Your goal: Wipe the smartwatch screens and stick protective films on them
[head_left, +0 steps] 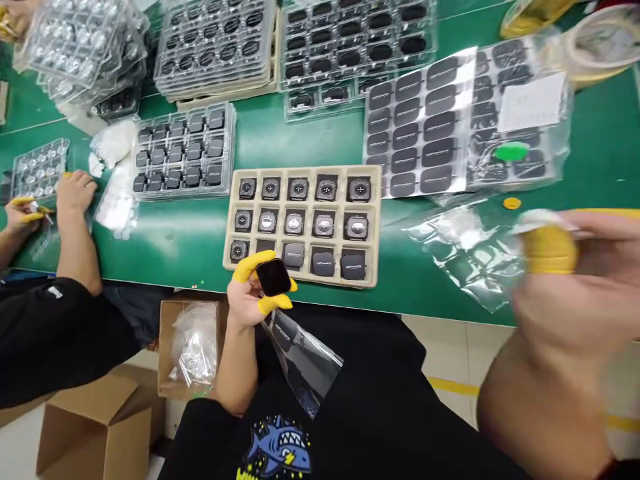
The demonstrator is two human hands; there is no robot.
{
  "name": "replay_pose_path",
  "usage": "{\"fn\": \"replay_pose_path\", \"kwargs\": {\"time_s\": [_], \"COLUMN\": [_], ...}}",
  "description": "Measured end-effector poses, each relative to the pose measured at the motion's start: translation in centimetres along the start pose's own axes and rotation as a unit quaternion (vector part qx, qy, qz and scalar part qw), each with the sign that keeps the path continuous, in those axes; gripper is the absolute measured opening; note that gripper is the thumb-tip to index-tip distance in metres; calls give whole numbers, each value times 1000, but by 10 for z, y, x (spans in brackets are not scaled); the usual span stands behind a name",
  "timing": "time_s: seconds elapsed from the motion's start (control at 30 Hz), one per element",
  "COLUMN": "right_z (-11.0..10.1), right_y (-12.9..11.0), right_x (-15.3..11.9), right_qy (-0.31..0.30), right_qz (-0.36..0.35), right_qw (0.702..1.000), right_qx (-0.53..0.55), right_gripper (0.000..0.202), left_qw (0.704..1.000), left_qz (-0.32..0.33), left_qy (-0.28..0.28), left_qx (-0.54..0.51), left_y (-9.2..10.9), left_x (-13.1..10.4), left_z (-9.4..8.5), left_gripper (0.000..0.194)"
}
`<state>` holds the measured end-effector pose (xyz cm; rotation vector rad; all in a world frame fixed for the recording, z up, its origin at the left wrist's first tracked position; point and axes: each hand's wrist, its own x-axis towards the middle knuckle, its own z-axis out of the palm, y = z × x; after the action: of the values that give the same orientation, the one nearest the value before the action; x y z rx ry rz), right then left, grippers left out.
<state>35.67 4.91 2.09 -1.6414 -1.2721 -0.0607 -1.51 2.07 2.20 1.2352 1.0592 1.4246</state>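
Note:
My left hand [250,293], with yellow finger cots, is closed around the edges of a square smartwatch body [273,277], its dark glossy face up. Below that hand hangs a clear film strip [313,363] with a dark printed label; whether the fingers grip it is hidden. Beside it lies a beige tray [305,280] of watch bodies, several with back sensors up and some under dark printed labels. At the right, blurred, my right hand [580,287] is closed, a white cloth-like piece [543,219] at its fingertips.
Sheets of dark labels [420,127] and crumpled clear film [475,253] lie to the right. Stacked clear trays [215,47] line the back, near a tape roll [605,40]. A co-worker's hands [75,190] work at left. Cardboard boxes [100,407] stand below the table.

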Motion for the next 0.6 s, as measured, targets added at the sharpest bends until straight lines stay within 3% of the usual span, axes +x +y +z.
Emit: {"fn": "replay_pose_path", "kwargs": {"time_s": [0.03,0.1,0.2,0.3,0.43,0.57,0.6], "right_z": [4,16,40,60,69,68,68], "right_y": [-34,-95,-148,-159,-152,-150,-150], "right_x": [-7,-19,-32,-39,-43,-38,-36], "right_qy": [-18,-212,-321,-327,-352,-435,-439], "right_qz": [-62,-143,-229,-294,-297,-339,-350], "right_qw": [995,945,880,861,861,787,781], "right_qx": [79,206,267,254,216,275,273], "right_gripper": [16,18,18,20,25,24,24], "left_qw": [1000,998,995,992,992,991,990], "left_qz": [-16,-45,-54,-46,-51,-31,-29], "left_qy": [-14,-45,-79,-102,-97,-102,-109], "left_qx": [0,2,26,60,69,76,84], "left_y": [0,1,4,3,-3,-7,-7], "left_x": [-2,-4,-5,-6,-9,-10,-11], "left_z": [1,3,2,-2,-6,-8,-8], "left_gripper": [79,80,80,84,82,75,74]}}
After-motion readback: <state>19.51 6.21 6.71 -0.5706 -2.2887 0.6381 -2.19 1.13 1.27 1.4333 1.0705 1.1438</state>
